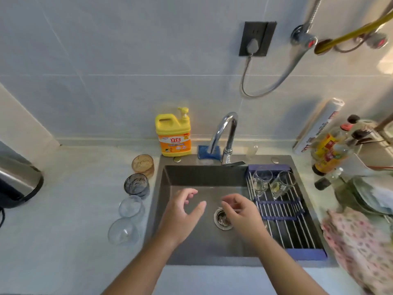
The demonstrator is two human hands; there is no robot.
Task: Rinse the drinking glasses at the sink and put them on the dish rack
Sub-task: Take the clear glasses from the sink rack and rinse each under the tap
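Observation:
Several glasses stand in a row on the counter left of the sink: an amber glass, a dark grey glass and two clear glasses. Two clear glasses rest on the roll-up dish rack across the sink's right side. My left hand and my right hand hover over the basin with loosely curled fingers, holding nothing. The chrome tap stands behind the basin; no water is visible.
A yellow dish soap bottle and a blue sponge sit behind the sink. A steel kettle is at the far left. Oil bottles, stacked plates and a floral cloth crowd the right counter.

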